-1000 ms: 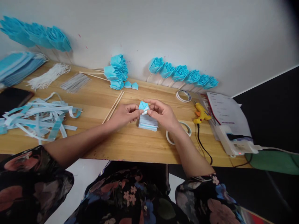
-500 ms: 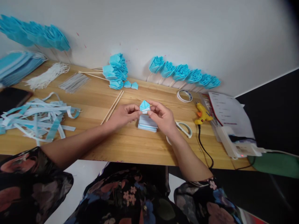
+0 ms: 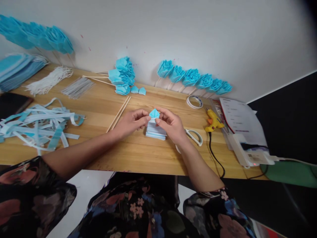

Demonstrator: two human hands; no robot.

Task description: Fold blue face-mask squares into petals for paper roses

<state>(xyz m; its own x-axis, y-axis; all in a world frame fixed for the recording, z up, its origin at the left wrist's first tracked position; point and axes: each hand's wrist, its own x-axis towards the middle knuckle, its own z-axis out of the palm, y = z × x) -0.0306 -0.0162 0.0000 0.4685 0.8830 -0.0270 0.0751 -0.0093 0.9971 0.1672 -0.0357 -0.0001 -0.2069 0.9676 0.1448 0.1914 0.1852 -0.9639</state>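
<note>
Between my two hands is a small folded blue petal (image 3: 155, 113) with a pointed top, made of mask-like fabric. My right hand (image 3: 170, 124) pinches its right side between thumb and fingers. My left hand (image 3: 136, 122) is closed in a pinch at the petal's left edge, thumb against it. Just below the petal lies a stack of pale fabric pieces (image 3: 155, 133) on the wooden table (image 3: 123, 158). Scissors (image 3: 195, 137) with white handles rest partly under my right wrist. Two wooden sticks (image 3: 119, 114) lie beyond my left hand.
Blue fabric roses (image 3: 192, 77) on sticks lean against the wall, with more roses (image 3: 122, 76) lying at the back. On the right are a yellow glue gun (image 3: 214, 120), a tape roll (image 3: 194, 101) and a power strip (image 3: 252, 155). Cut strips (image 3: 44, 124) and folded masks (image 3: 19, 71) cover the left.
The petal has shifted slightly right and tilted in my fingers, and its white lower bands no longer show plainly. My hands have hardly moved.
</note>
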